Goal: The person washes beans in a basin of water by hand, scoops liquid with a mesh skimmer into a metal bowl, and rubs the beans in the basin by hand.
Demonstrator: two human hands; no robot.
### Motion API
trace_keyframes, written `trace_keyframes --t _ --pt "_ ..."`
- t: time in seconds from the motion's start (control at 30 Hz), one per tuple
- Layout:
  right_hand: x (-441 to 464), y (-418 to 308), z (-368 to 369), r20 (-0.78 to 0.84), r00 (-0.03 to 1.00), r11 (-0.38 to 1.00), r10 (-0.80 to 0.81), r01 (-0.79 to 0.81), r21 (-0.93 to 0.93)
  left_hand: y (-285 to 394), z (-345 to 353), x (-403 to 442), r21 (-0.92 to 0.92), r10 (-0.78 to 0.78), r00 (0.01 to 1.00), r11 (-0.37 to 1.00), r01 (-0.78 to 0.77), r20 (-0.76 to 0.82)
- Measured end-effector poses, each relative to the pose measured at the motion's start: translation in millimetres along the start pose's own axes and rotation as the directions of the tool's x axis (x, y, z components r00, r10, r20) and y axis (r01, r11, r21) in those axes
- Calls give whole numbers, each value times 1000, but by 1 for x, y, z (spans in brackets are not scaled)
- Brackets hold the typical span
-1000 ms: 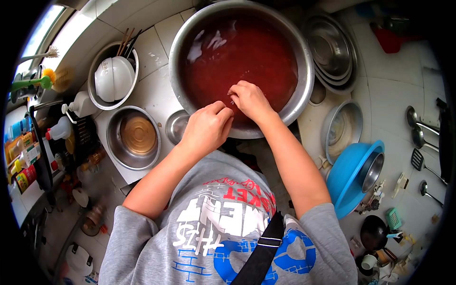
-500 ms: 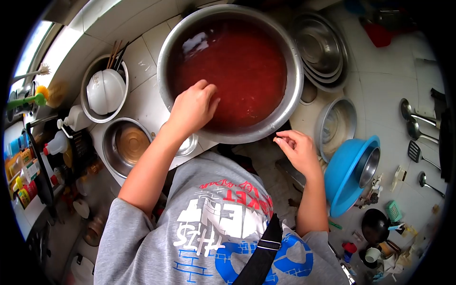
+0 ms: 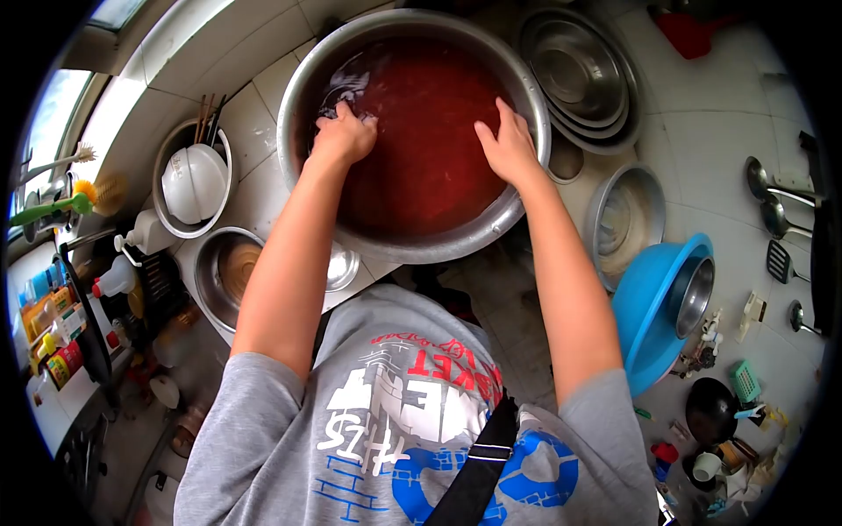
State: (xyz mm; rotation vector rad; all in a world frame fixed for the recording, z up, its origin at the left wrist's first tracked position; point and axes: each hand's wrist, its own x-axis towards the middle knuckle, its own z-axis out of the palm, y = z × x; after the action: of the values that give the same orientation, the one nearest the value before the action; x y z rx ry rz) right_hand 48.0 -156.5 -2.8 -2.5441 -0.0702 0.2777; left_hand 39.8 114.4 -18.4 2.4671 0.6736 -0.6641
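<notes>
A large metal basin (image 3: 289, 149) full of dark red liquid (image 3: 421, 140) stands on the counter before me. My left hand (image 3: 345, 138) is at the left side of the liquid, its fingers apart and the tips at or just under the rippled surface. Over the right side of the basin, near its inner wall, my right hand (image 3: 509, 145) has thumb and fingers spread with nothing in them. What lies beneath the opaque surface is hidden.
Left of the basin are a pot holding white bowls (image 3: 195, 184) and a metal bowl (image 3: 206, 276). Nested metal basins (image 3: 574, 74) stand on the right, with a metal pan (image 3: 649, 206) and blue basin (image 3: 636, 324) nearer me. Utensils (image 3: 776, 215) hang far right.
My left hand has moved up and left to the liquid, its fingers opening. My right hand has risen from outside the rim to over the basin and spread from a pinch.
</notes>
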Motion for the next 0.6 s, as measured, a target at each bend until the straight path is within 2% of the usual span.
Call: trace_keyframes --t 0.03,0.07,0.1,0.17,0.2,0.23,0.3,0.33,0.37,0.4,0.43,0.47,0.5,0.57,0.6 --pt "18 -2 13 -15 995 994 102 -102 -28 -1 7 7 -74 -33 999 997 33 -2" --pt "31 -5 21 -18 986 986 164 -164 -3 -3 15 18 -147 -50 997 987 59 62" --pt "46 -3 32 4 973 973 230 -230 7 1 21 16 -209 -87 996 974 85 0" --pt "72 -1 56 49 935 936 351 -352 23 1 41 30 -346 -71 993 938 34 -95" --pt "72 -12 56 44 934 933 355 -356 46 7 40 24 -435 -77 992 900 26 -99" --pt "77 -11 67 104 903 867 417 -429 253 13 40 23 -526 -84 994 850 36 -67" --pt "86 -11 87 260 833 598 488 -536 595 24 44 27 -758 -58 998 649 62 32" --pt "83 -26 87 329 748 431 577 -621 655 33 43 23 -858 -44 988 490 153 151" --pt "76 -36 80 467 754 295 462 -627 721 40 40 20 -916 -6 966 315 248 260" --pt "67 -49 68 576 753 148 319 -640 754 38 50 30 -952 98 955 157 263 280" --pt "61 -56 63 653 741 -2 156 -660 751 39 43 25 -905 250 892 -105 411 376" --pt "57 -52 71 529 840 -27 121 -530 848 39 37 18 -864 317 875 -234 446 365" --pt "49 -59 71 407 909 92 90 -414 906 41 33 14 -805 383 859 -355 476 339" --pt "21 -75 71 152 988 306 -13 -141 941 43 39 11 -790 370 903 -478 385 216" --pt "15 -81 76 -4 998 500 -66 37 865 46 42 6 -823 317 933 -476 311 169"
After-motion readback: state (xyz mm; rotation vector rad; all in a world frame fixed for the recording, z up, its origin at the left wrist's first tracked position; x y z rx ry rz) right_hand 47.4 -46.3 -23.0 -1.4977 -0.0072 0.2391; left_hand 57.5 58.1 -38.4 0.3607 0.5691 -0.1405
